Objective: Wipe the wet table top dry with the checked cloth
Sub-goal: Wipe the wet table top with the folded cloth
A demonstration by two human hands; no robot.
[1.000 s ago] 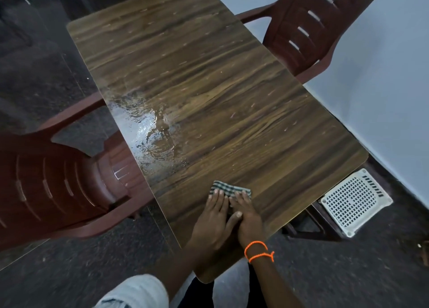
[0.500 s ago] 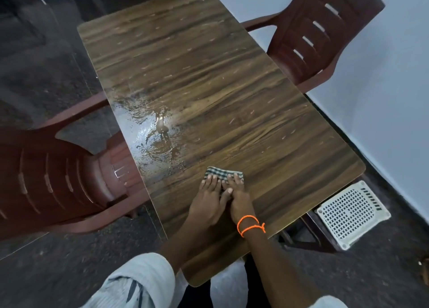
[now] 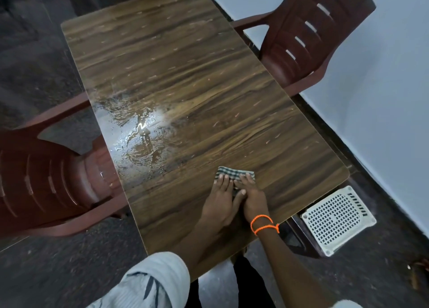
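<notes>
Landmark for all positions: the checked cloth (image 3: 234, 173), folded small, lying flat on the desk (image 3: 209, 80) near its near end.

Well to the left of the cloth, a dark red plastic chair (image 3: 46, 182) stands against the desk edge. Between that chair and the cloth, up and to the left, a puddle (image 3: 141, 142) of standing water glistens on the wood-grain top; it is apart from the cloth and not yet reached.

On the cloth's left half the left hand (image 3: 219, 203) presses down, fingers straight and close together, holding nothing in a grip. On its right half the right hand (image 3: 251, 198) lies likewise flat, fingers extended; an orange thread band (image 3: 263, 224) circles that wrist. The two hands touch side by side.

Right of the cloth, below the desk edge, a white perforated stool (image 3: 336, 219) sits on the floor. Farther up and to the right, a second red chair (image 3: 311, 36) faces the desk.

Assessment: the cloth appears thin, soft and light; it would likely bunch if pushed from one edge. Flat palm pressure across its centre suits it. Whether the fabric is already damp cannot be judged. The laminate looks slick where wet.
</notes>
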